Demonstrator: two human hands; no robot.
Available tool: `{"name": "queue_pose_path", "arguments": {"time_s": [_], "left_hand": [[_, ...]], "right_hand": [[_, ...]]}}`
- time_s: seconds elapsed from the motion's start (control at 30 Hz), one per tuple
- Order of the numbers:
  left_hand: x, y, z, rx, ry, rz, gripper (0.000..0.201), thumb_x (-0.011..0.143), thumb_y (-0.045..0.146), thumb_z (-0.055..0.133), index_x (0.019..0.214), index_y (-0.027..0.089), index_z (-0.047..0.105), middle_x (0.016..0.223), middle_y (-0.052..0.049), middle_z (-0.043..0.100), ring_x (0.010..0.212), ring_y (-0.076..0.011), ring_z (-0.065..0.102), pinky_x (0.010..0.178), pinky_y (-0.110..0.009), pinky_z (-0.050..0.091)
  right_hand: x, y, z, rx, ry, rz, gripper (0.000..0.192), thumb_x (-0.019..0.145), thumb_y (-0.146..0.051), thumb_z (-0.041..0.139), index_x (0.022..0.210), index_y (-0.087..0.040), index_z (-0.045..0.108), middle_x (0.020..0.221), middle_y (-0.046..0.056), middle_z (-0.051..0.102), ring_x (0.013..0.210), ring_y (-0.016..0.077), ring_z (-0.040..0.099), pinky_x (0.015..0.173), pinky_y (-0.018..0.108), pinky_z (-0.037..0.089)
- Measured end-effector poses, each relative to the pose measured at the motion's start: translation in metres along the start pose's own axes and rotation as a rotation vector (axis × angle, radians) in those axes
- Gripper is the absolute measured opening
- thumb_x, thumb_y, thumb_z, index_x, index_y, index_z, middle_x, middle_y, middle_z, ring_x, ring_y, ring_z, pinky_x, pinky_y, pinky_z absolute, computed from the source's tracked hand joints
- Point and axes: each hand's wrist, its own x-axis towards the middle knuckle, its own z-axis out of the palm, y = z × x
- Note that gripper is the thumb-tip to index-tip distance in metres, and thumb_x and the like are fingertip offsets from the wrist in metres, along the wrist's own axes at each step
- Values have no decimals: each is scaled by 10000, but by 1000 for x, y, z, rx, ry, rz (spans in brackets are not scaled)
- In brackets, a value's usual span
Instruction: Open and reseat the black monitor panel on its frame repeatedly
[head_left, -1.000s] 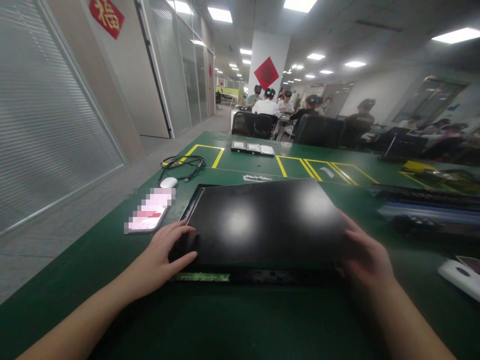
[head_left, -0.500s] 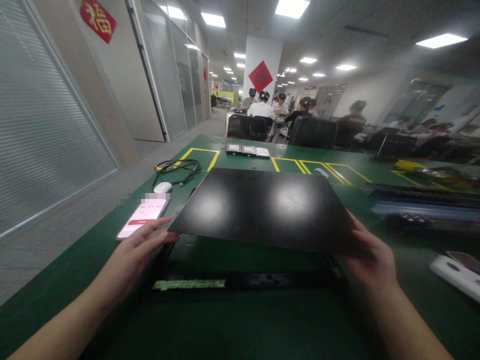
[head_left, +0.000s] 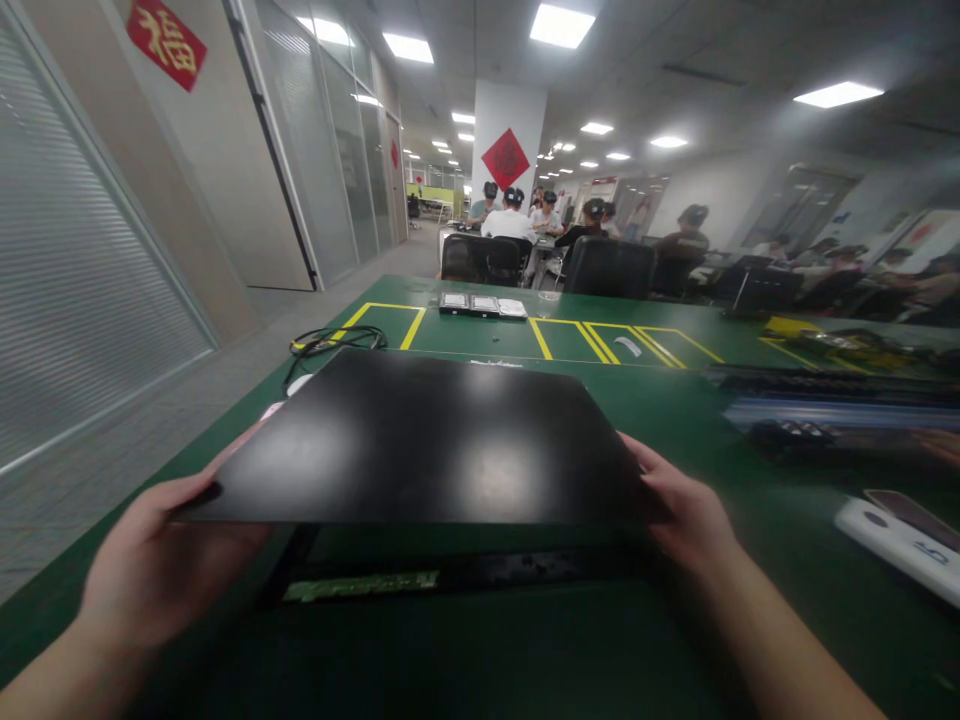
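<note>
One black panel [head_left: 420,440] has moved left (two hands [head_left: 154,560] [head_left: 686,515] gripping).

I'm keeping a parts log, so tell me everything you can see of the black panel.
The black panel is a thin, flat, four-sided sheet, smooth and slightly shiny, with blurred white reflections on its upper face; its material is unclear. The left hand and right hand hold it by opposite sides, raised above the black frame on the green table.
</note>
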Motion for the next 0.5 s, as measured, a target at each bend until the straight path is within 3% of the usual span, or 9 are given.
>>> {"name": "queue_pose_path", "arguments": {"time_s": [0.13, 0.2, 0.27, 0.33, 0.4, 0.5], "left_hand": [[2, 0, -3, -302, 42, -144, 550, 792, 373, 602, 1335, 300, 643, 1036, 37, 807, 1345, -338, 501, 923, -434, 612], [1, 1, -4, -330, 86, -183, 602, 767, 360, 629, 1361, 258, 624, 1090, 24, 801, 1415, -347, 410, 971, -436, 589], [0, 3, -3, -353, 117, -204, 629, 739, 332, 653, 1361, 240, 623, 1082, 24, 805, 1403, -339, 429, 906, -386, 623], [-3, 5, 0, -382, 153, -203, 623, 715, 264, 663, 1338, 246, 638, 987, 41, 818, 1293, -296, 559, 719, -279, 654], [-5, 9, 5, -409, 193, -209, 607, 691, 181, 648, 1293, 252, 665, 827, 54, 816, 1047, -244, 703, 512, -212, 614], [-8, 11, 9, -439, 167, -218, 581, 634, 97, 603, 1187, 231, 720, 724, 47, 800, 671, -195, 721, 412, -215, 577]], "right_hand": [[2, 1, -4, -37, 0, 41, 496, 711, -258, 601, 1196, -220, 695, 1247, 62, 721, 1061, 252, 695, 913, 373, 532], [3, 1, -7, -15, 32, 66, 436, 717, -262, 609, 1135, -199, 716, 1167, 70, 751, 1024, 232, 702, 871, 337, 544], [5, 0, -9, 15, 58, 77, 444, 720, -249, 616, 1154, -197, 694, 1069, 69, 773, 941, 207, 715, 802, 308, 553], [6, -1, -10, 28, 73, 71, 499, 728, -244, 612, 1226, -211, 630, 1019, 73, 780, 897, 201, 721, 756, 302, 548], [6, -2, -11, 16, 77, 66, 539, 738, -250, 605, 1274, -220, 560, 1037, 92, 777, 912, 211, 722, 753, 313, 539], [7, -2, -12, -52, 99, 66, 524, 744, -262, 607, 1260, -221, 528, 1071, 114, 769, 933, 225, 720, 775, 333, 524]]}}
